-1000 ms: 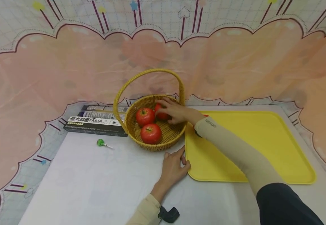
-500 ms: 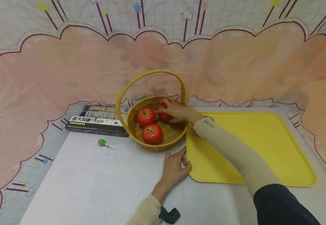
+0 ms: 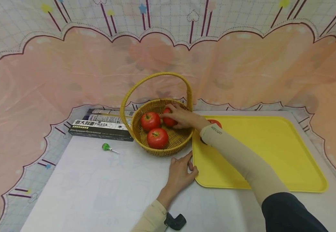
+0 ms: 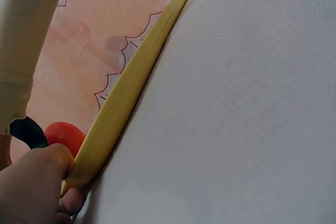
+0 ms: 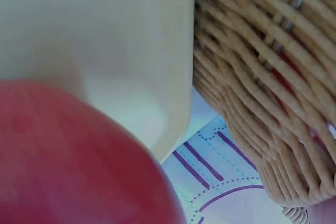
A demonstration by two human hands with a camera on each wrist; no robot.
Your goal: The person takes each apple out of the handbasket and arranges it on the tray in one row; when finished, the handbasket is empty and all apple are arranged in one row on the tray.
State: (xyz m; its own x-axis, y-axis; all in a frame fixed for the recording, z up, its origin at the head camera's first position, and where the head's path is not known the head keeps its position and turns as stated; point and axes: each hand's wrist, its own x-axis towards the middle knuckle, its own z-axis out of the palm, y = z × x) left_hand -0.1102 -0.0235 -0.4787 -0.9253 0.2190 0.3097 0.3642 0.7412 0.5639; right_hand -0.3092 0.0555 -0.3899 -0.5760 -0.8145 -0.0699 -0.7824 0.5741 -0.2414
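Observation:
My right hand [image 3: 182, 117] reaches into the yellow wicker basket [image 3: 182, 145], its fingers curled round the rear right tomato [image 3: 169, 121] and partly covering it. Two more tomatoes lie beside it: one at the left [image 3: 150, 121], one in front [image 3: 157, 138]. On the table, my left hand [image 3: 179, 174] pinches the near left corner of the yellow tray [image 3: 266, 148]. In the left wrist view the thumb [image 4: 55, 156] lies over the tray's rim and fingertips show beneath. Another tomato [image 5: 68, 166] sits on the tray's far left, partly behind my right forearm in the head view.
Left of the basket lie a black pasta box [image 3: 101, 130] and dark printed packages [image 3: 107, 117] behind it. A green lollipop [image 3: 107, 147] lies in front of them. The basket's tall handle [image 3: 156, 74] arches over it, and a patterned cloth [image 3: 98, 71] hangs behind.
The head view has shifted slightly, so everything appears a little further right. My right hand stays at the rear right tomato, and my left hand stays on the tray corner.

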